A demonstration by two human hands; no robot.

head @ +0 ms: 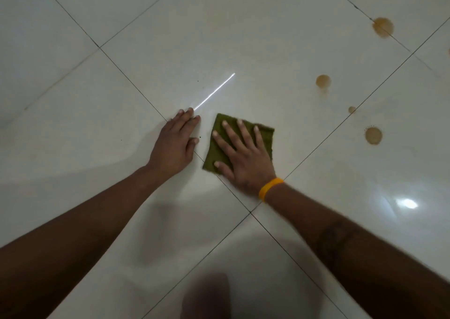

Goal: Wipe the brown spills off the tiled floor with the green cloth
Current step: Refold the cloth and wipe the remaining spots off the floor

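A folded green cloth (219, 145) lies flat on the white tiled floor (243, 50) at the centre. My right hand (243, 155), with an orange wristband, presses on it with straight, spread fingers. My left hand (174, 143) rests flat on the bare tile just left of the cloth, fingers together. Several brown spills lie to the right, apart from the cloth: a large one (383, 27) at the far upper right, a round one (323, 81), a tiny one (351, 109) and a splashed one (373, 135).
Dark grout lines cross the glossy tiles diagonally and meet at a joint (250, 212) below my right wrist. Light glares show as a streak (214, 91) and a spot (407, 203). A dark blurred shape (207, 296) sits at the bottom edge.
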